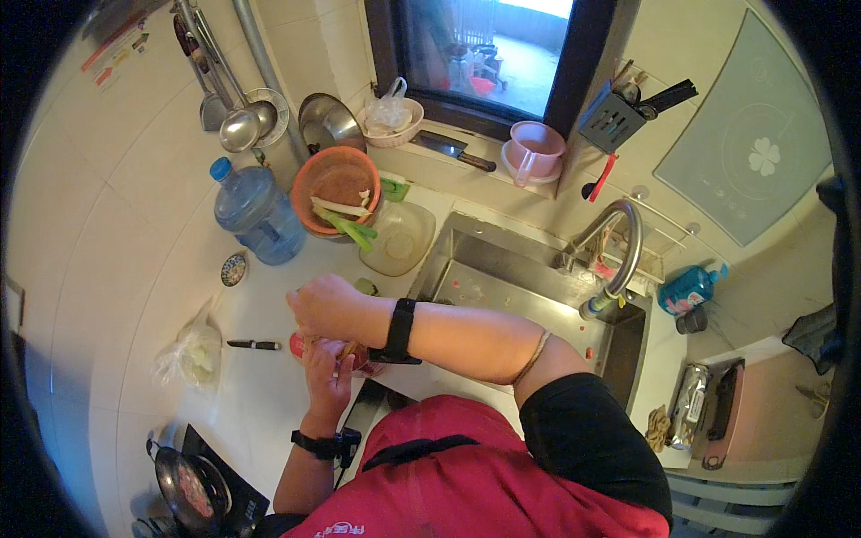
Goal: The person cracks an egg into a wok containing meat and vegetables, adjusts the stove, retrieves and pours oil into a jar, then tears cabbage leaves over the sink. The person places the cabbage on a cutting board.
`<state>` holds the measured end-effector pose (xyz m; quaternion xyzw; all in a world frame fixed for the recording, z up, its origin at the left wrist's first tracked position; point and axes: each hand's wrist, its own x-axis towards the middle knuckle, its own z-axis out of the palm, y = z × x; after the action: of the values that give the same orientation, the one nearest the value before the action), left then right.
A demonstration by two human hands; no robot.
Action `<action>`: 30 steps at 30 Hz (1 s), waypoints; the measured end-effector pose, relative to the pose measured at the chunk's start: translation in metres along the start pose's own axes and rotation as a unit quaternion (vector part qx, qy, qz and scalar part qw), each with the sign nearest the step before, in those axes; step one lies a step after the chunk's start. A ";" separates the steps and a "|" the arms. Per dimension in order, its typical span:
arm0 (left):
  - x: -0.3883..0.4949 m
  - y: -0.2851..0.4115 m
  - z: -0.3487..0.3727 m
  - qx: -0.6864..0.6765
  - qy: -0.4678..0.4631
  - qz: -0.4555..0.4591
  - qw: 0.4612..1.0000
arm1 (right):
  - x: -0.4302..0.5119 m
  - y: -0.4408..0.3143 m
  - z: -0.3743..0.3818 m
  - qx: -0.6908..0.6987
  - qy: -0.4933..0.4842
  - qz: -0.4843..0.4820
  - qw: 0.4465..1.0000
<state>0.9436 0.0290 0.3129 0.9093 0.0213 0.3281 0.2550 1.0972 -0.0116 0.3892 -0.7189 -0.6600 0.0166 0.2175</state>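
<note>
Over the white counter (pixel 259 410), my left hand (pixel 326 376) is curled around a red object (pixel 296 344), partly hidden by my hands. It may be a package or a container; I cannot tell which. Directly above it, my right hand (pixel 329 302) is bent into a fist, its fingertips and palm turned from view. A small knife (pixel 254 345) with a black handle lies to the left of my hands. Farther left is a clear plastic bag (pixel 202 356) with pale green contents. A green piece (pixel 366 286) rests just beyond my right wrist.
A water jug (pixel 262 215), an orange basin (pixel 336 168) with scallion pieces and a translucent lid (pixel 398 239) stand at the back. The steel sink (pixel 498 309) holds red scraps. A cleaver (pixel 447 146) lies on the sill. A pan (pixel 192 487) with meat sits front left.
</note>
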 end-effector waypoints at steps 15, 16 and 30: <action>-0.002 -0.001 0.003 0.002 0.000 -0.011 1.000 | -0.007 0.001 -0.002 -0.026 0.006 -0.023 0.999; -0.002 -0.002 0.003 0.009 0.002 -0.013 1.000 | -0.008 0.000 -0.001 -0.025 0.012 -0.016 0.999; 0.001 -0.002 0.009 -0.005 0.026 0.009 1.000 | -0.067 -0.002 0.011 0.181 0.290 0.049 0.939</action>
<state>0.9496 0.0273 0.3066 0.8994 0.0176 0.3539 0.2560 1.0837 -0.0720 0.3622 -0.6725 -0.5183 -0.0628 0.5246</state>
